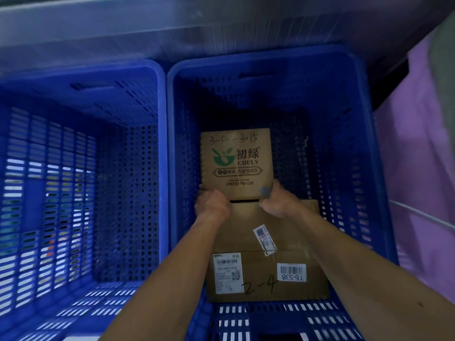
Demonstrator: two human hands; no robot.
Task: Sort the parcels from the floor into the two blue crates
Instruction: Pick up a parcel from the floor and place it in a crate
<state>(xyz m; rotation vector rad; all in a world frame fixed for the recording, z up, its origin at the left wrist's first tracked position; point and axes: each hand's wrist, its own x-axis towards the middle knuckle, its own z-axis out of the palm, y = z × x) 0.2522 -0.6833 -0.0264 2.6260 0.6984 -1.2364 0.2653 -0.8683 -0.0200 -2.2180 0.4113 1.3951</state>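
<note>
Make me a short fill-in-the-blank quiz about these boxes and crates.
1. The left hand and right hand grip the printed box, whose logo is ____.
2. Both boxes are inside the crate on the ____.
3. The plain box bears the handwritten mark ____.
Missing words: green; right; 2-4.

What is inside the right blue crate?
Two cardboard parcels: a CHULV box gripped by the left hand and right hand, and a labelled box nearer the camera. Anything beneath is hidden.
</note>
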